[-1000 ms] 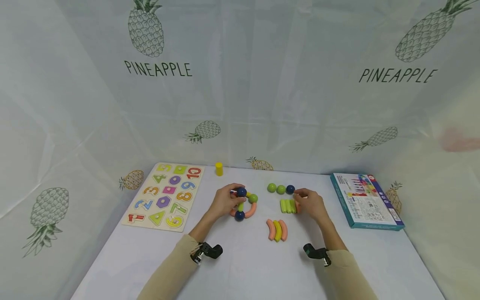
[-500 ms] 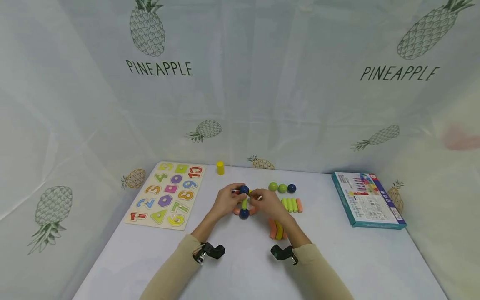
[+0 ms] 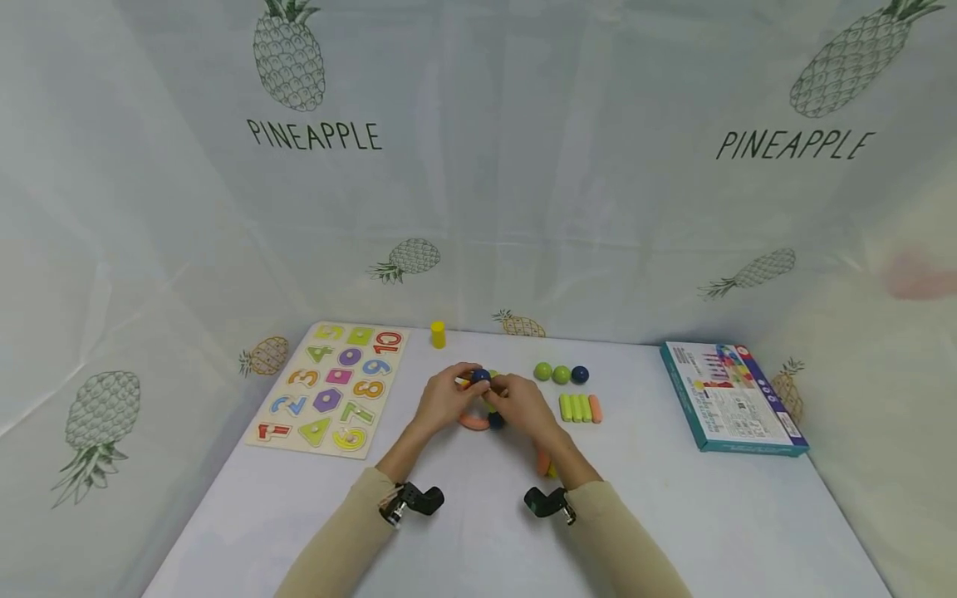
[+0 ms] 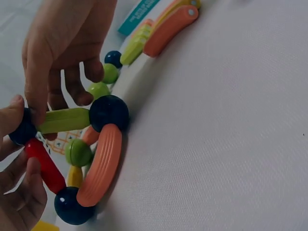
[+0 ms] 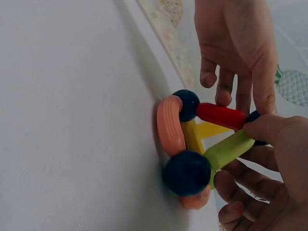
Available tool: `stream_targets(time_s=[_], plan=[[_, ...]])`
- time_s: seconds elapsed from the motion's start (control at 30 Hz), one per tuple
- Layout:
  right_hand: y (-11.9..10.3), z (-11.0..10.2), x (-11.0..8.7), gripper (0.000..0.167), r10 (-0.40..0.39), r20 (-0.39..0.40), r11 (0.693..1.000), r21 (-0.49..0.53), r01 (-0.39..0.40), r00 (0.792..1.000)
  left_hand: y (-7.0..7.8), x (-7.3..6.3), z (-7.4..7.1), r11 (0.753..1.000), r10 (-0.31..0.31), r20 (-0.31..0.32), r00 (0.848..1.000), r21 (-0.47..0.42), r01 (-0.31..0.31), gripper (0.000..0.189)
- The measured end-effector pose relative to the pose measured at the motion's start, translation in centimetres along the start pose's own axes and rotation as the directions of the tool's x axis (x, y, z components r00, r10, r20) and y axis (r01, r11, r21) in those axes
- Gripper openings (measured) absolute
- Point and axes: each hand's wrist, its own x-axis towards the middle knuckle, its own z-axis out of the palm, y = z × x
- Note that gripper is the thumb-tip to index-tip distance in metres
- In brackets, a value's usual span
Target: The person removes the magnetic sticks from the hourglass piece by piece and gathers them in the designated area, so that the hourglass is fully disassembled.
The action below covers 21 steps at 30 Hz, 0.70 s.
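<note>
A magnetic ball-and-stick frame stands on the table between the hands. Its top is a dark blue ball (image 3: pixel 481 377), which my left hand (image 3: pixel 443 401) pinches between thumb and fingers. My right hand (image 3: pixel 526 405) pinches the light green stick (image 5: pixel 230 150) by the end near that ball. A red stick (image 4: pixel 45 166) slopes from the top ball to another blue ball (image 4: pixel 74 206). The green stick runs down to a third blue ball (image 4: pixel 109 113). A curved salmon stick (image 4: pixel 102 166) joins these two lower balls. A green ball (image 4: pixel 78 152) sits behind, partly hidden.
Two green balls and a blue ball (image 3: pixel 580 374) line up at right, above a row of short sticks (image 3: pixel 576 408). Curved sticks (image 3: pixel 542 462) lie partly under the right forearm. A number puzzle board (image 3: pixel 329 390), yellow cylinder (image 3: pixel 438 335) and flat box (image 3: pixel 733 399) are farther out.
My right hand has left the row of short sticks, moved left to the frame and taken hold of its green stick. The frame has turned, its lower blue ball shifting right. The left hand keeps its place.
</note>
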Motion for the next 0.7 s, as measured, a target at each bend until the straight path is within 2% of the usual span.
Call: stream_targets(time_s=[0.17,0.43,0.7], plan=[[-0.04,0.13,0.17,0.02,0.006,-0.02,1.0,-0.009,-0.007,1.0,0.02,0.03,-0.1,0.999,0.03,0.02,0.999,0.034,-0.03,0.043],[0.11,0.57,0.23,0.027,0.03,-0.007,0.999,0.034,-0.03,1.0,-0.25,-0.09,-0.13,1.0,0.025,0.031,0.999,-0.007,-0.025,0.039],[0.17,0.63,0.28,0.02,0.047,-0.034,0.998,0.049,-0.045,0.998,-0.1,0.01,-0.01,0.999,0.02,0.031,0.999,-0.034,-0.019,0.037]])
